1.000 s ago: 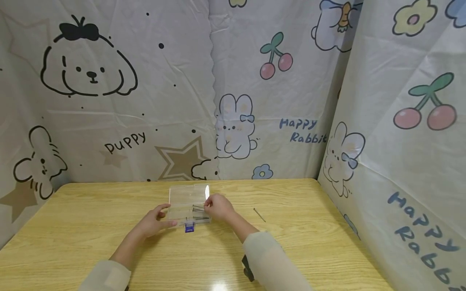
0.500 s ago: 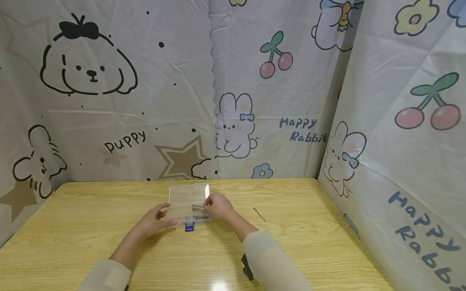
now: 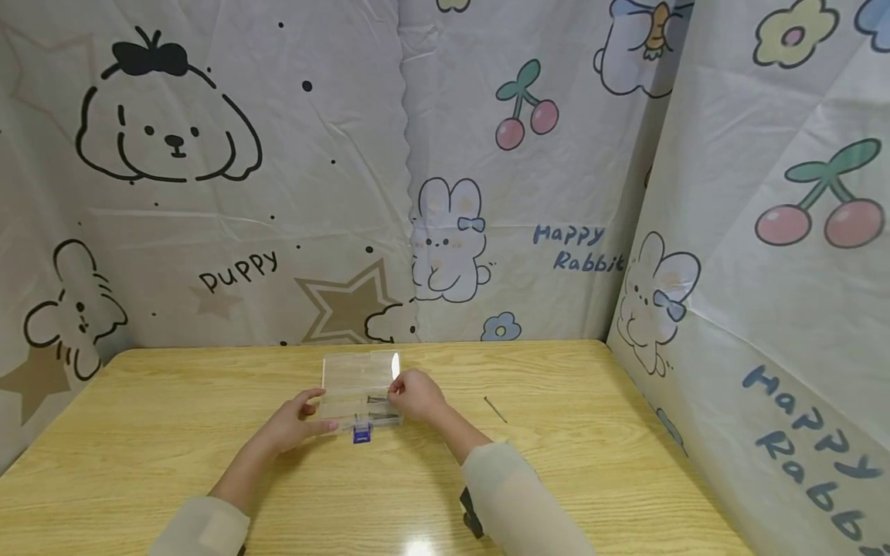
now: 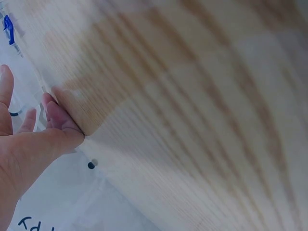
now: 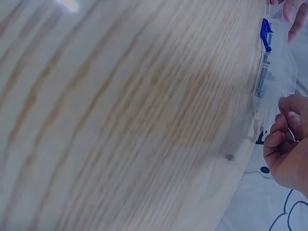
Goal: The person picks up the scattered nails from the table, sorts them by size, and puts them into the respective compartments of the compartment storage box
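Observation:
A clear plastic compartment box stands near the table's back edge, its lid raised and its blue latch facing front. My left hand grips its left side, thumb at the front corner and fingers toward the back. Several dark nails lie in the right-hand compartments. Over the rear one, my right hand has thumb and forefinger pinched at the end of a nail, the fingertips largely covering it. In the right wrist view the remaining fingers of the right hand are curled.
One loose nail lies on the wooden table, right of the box. A cloth with cartoon prints hangs behind the table and along its right side. A dark strapped device shows under the right sleeve.
The nail by my right fingertips has sunk lower into the rear compartment, and the fingers have shifted slightly left. My left hand and the box have stayed in place.

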`<state>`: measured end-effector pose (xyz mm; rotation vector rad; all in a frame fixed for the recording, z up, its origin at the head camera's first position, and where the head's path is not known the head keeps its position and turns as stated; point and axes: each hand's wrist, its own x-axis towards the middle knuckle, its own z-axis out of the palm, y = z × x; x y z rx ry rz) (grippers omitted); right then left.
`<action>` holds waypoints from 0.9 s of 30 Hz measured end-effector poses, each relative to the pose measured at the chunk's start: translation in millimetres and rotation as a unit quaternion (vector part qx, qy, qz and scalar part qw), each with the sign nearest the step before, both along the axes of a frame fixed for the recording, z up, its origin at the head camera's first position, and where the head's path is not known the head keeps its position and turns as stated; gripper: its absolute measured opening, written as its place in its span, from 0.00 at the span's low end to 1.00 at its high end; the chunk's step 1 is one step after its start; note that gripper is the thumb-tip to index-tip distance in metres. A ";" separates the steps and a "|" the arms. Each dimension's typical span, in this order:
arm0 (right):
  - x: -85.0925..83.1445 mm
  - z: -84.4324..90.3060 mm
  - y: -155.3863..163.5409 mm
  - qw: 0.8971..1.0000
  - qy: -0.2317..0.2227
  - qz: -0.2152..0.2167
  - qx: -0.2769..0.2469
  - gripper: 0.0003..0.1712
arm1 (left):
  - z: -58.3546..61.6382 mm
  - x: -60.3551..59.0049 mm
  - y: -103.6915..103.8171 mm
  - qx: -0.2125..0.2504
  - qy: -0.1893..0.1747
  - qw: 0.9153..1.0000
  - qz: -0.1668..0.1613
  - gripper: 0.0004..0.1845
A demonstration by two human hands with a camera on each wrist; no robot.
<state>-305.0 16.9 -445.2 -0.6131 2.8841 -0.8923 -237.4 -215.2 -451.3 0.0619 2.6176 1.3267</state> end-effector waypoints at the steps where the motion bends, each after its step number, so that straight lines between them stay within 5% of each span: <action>1: 0.0 -0.2 0.2 1.000 0.000 -0.001 -0.002 0.07 | 0.0 0.2 0.1 0.000 0.000 1.000 0.000 0.44; 17: 2.3 11.3 34.7 1.000 0.024 0.000 0.000 0.07 | -1.7 -1.2 0.2 0.003 -0.002 1.000 0.000 0.43; 27: 9.2 18.0 67.1 1.000 0.001 -0.014 -0.024 0.08 | -1.8 -1.2 0.1 0.002 -0.003 1.000 0.000 0.43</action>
